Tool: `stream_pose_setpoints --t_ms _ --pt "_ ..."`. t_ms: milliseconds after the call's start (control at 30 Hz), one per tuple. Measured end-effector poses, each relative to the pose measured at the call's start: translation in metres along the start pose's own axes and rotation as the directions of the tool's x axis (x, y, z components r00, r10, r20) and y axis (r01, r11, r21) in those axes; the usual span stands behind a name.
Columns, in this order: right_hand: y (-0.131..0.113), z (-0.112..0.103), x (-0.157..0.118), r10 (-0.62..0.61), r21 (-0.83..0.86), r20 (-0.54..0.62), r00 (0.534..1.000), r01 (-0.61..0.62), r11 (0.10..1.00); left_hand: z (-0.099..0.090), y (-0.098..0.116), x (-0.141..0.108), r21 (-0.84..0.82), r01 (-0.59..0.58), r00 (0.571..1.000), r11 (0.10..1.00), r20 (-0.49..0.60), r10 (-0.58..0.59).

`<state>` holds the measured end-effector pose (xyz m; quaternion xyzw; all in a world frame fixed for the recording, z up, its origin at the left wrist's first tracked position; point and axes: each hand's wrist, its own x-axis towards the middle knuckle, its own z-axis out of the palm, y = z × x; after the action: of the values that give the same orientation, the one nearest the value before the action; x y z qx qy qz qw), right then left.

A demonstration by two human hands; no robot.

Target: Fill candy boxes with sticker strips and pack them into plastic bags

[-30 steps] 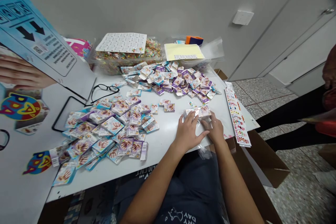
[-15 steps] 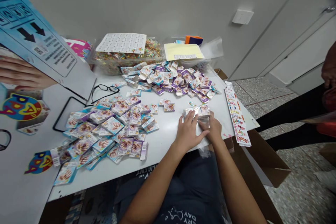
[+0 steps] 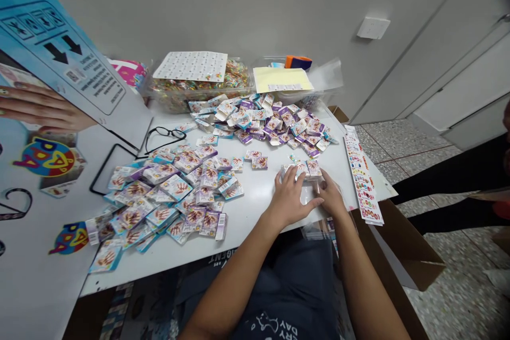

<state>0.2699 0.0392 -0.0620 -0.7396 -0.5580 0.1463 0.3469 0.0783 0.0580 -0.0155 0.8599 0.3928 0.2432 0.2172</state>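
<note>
The fingers [image 3: 292, 178] of the left hand [image 3: 290, 199] are laid flat and close together over the near side of a small row of packets [image 3: 305, 170], and the fingertips are pressed on its top; nothing is clamped between them. The right hand [image 3: 330, 196] is placed just beside, with its fingers bent around the right end of the same row, where a clear plastic wrap [image 3: 314, 226] is seen under the palms and hanging over the table edge [image 3: 239, 255]. Whether this hand is closed on the wrap cannot be told. The row lies directly ahead of both hands, away from the body, and its long axis runs left to right, across the direction of the forearms. Both hands are touching it, so neither is clearly nearer. The big heap of packets [image 3: 171, 196] is found well apart to the left, another pile [image 3: 263, 119] is farther back, and a sticker strip [image 3: 362, 180] lies near on the right.
</note>
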Motion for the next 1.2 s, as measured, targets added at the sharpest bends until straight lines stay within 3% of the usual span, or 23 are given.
stream_pose_setpoints --t_ms 67,167,267,333,400,500,567,667,767,867,967,1067,1200 --pt "-0.003 0.002 -0.005 -0.021 -0.003 -0.050 0.999 0.021 1.000 -0.004 0.004 -0.009 -0.027 -0.015 0.999 1.000 -0.032 0.014" --pt "-0.012 0.002 -0.024 -0.098 -0.002 -0.092 0.991 0.098 0.995 -0.015 0.006 -0.038 0.024 0.022 0.975 0.999 -0.224 -0.016" --pt "-0.025 -0.004 -0.056 -0.222 -0.070 -0.159 0.962 0.213 0.975 -0.031 -0.007 -0.084 0.186 0.209 0.875 0.960 -0.474 -0.099" --pt "-0.038 -0.009 -0.080 -0.265 -0.139 -0.246 0.932 0.237 0.962 -0.042 -0.024 -0.116 0.315 0.327 0.813 0.891 -0.574 -0.095" --pt "-0.055 -0.013 -0.100 -0.324 -0.188 -0.339 0.883 0.274 0.943 -0.050 -0.043 -0.145 0.410 0.426 0.786 0.807 -0.610 -0.105" --pt "-0.093 -0.009 -0.119 -0.453 -0.164 -0.381 0.806 0.424 0.891 -0.050 -0.065 -0.172 0.465 0.415 0.820 0.782 -0.564 -0.100" --pt "-0.123 0.003 -0.120 -0.552 -0.049 -0.271 0.788 0.562 0.826 -0.045 -0.073 -0.180 0.466 0.370 0.833 0.804 -0.549 -0.066" --pt "-0.163 0.036 -0.106 -0.661 0.110 0.043 0.749 0.654 0.748 -0.036 -0.078 -0.181 0.424 0.336 0.800 0.841 -0.600 -0.017" --pt "-0.186 0.077 -0.084 -0.660 0.060 0.194 0.726 0.662 0.747 -0.033 -0.079 -0.178 0.355 0.341 0.745 0.870 -0.666 -0.021" --pt "-0.193 0.107 -0.066 -0.623 0.007 0.283 0.729 0.648 0.762 -0.037 -0.080 -0.176 0.334 0.353 0.743 0.874 -0.668 -0.044" --pt "-0.188 0.117 -0.060 -0.572 -0.054 0.326 0.753 0.619 0.784 -0.039 -0.081 -0.177 0.318 0.344 0.754 0.884 -0.655 -0.058" --pt "-0.181 0.112 -0.060 -0.551 -0.095 0.351 0.757 0.615 0.783 -0.037 -0.083 -0.179 0.249 0.322 0.732 0.913 -0.677 -0.074" --pt "-0.177 0.107 -0.058 -0.624 -0.032 0.386 0.680 0.686 0.727 -0.031 -0.085 -0.181 0.088 0.293 0.651 0.952 -0.748 -0.131"
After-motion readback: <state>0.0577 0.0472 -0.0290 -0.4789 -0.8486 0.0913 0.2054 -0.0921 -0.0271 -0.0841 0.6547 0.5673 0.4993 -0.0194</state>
